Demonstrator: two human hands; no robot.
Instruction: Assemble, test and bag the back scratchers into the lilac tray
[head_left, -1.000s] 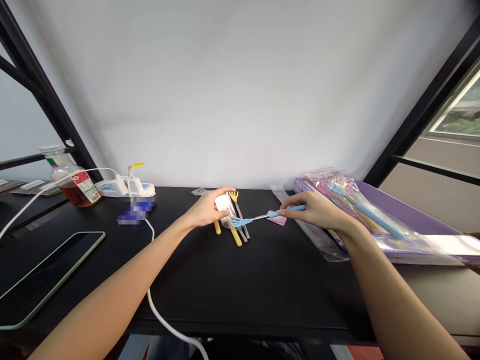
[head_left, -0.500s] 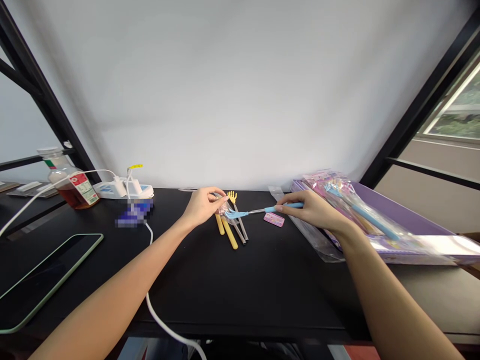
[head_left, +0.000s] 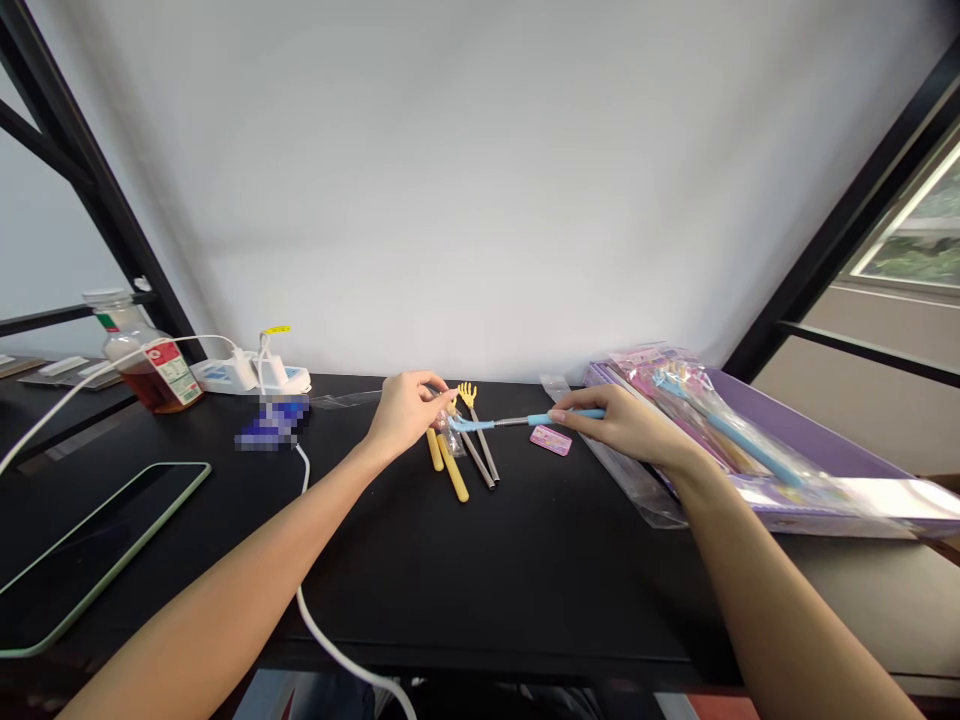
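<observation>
My right hand [head_left: 596,415] is closed round the light-blue handle of a telescopic back scratcher [head_left: 514,422], held level above the desk. Its blue claw head points left, close to the fingertips of my left hand [head_left: 411,410]. That hand pinches a clear plastic wrapper [head_left: 454,442] at the claw end; its exact grip is partly hidden by the fingers. Behind and below lie yellow back scratchers with metal rods [head_left: 484,450] and yellow handles [head_left: 452,470]. A small pink card [head_left: 550,440] rests under the blue handle.
At right, a purple box [head_left: 810,410] holds bagged back scratchers [head_left: 720,420], with a clear bag [head_left: 637,490] beside it. On the left are a phone [head_left: 90,560], a white cable [head_left: 330,640], a power strip [head_left: 225,375] and a glass bottle [head_left: 150,370] of brown liquid.
A clear plastic strip now stretches out left of my left hand, where only a bit showed before. Both hands keep nearly the same position, with the blue claw slightly turned.
</observation>
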